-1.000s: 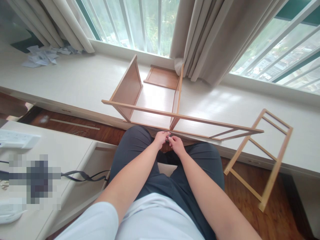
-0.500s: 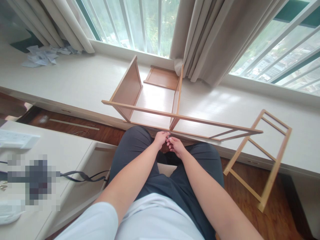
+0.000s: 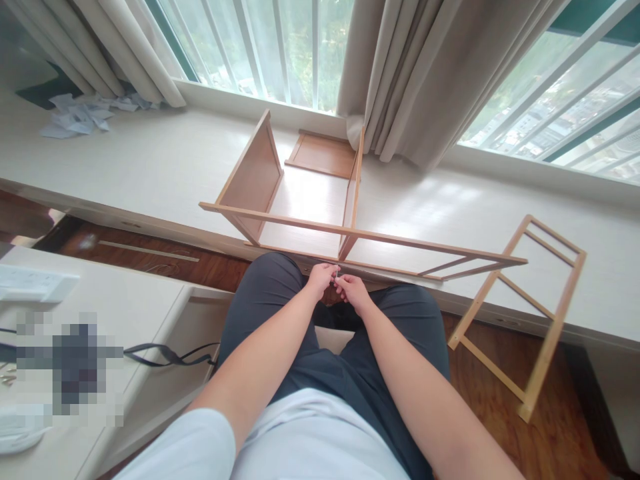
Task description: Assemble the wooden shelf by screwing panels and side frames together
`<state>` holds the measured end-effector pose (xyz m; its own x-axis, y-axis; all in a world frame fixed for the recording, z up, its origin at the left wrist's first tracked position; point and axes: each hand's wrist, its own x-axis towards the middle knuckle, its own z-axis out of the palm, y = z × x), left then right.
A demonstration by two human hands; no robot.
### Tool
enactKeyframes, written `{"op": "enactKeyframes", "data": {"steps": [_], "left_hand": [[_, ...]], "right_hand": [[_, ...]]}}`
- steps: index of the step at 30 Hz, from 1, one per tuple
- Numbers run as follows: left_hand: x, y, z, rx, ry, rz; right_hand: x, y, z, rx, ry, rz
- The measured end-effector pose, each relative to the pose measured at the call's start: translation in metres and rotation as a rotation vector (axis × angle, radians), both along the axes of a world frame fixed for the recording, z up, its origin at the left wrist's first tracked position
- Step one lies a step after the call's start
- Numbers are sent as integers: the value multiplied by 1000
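— Wooden frame (image 3: pixel 320 230) on the window ledge (image 3: pixel 150 167): how far along is it?

— Two side panels and the long rails are joined; a loose panel (image 3: pixel 323 155) and the ladder frame (image 3: pixel 520 313) wait unattached.

— And your hands?

— Both are above my knees. My left hand (image 3: pixel 321 277) and right hand (image 3: pixel 351 291) pinch a tiny fitting (image 3: pixel 338 275) between the fingertips, too small to identify.

— Anything different from a second ago?

— Barely; only my view shifted slightly.

A tiny pale piece (image 3: pixel 337 274) pinched between the left hand (image 3: pixel 321 278) and right hand (image 3: pixel 353 291) is too small to identify. At eight o'clock, a pixelated patch (image 3: pixel 70 370) hides something on the desk (image 3: pixel 125 300).
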<state>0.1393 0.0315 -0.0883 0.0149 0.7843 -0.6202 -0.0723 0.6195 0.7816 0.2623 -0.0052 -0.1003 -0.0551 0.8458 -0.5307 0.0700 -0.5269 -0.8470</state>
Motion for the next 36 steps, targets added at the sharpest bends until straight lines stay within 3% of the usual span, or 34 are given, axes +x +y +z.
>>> {"op": "enactKeyframes", "data": {"steps": [15, 36], "left_hand": [[4, -1, 5, -23, -54, 26], [5, -7, 1, 13, -9, 57]], "right_hand": [[-3, 4, -7, 112, -22, 27], [-3, 5, -3, 96, -17, 45]]}}
